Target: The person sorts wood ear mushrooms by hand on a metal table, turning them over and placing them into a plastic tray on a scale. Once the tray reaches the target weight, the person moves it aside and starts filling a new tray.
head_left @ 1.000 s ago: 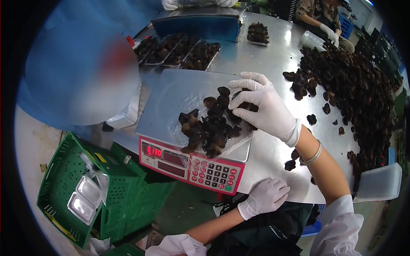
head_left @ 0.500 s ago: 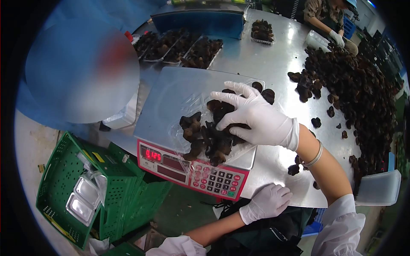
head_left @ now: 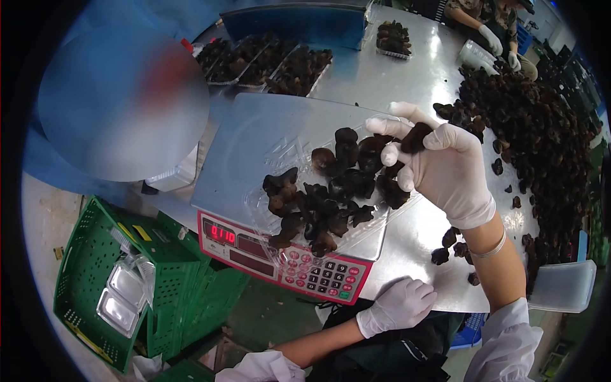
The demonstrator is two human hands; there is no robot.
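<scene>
My right hand [head_left: 439, 159], in a white glove, pinches a dark fungus piece [head_left: 417, 137] above the right end of a clear plastic tray [head_left: 258, 204]. Dark fungus pieces [head_left: 351, 184] lie in that tray, which sits on the metal plate of a scale [head_left: 223, 137]. A red display [head_left: 219, 232] on the scale reads 0.110. My left hand [head_left: 400, 305], also gloved, rests at the table's front edge with its fingers curled together and nothing visible in them.
A large fungus heap [head_left: 534, 140] covers the right side of the table [head_left: 407, 83]. Filled trays [head_left: 299, 69] stand at the back left. Green crates [head_left: 172, 280] are at the lower left. A co-worker's gloved hands [head_left: 491, 39] are at the far right. Blurred blue clothing [head_left: 121, 102] fills the upper left.
My right hand has lifted from the tray and moved right, now with a fungus piece between its fingers. The display went from 0.125 to 0.110. My left hand has hardly moved.
</scene>
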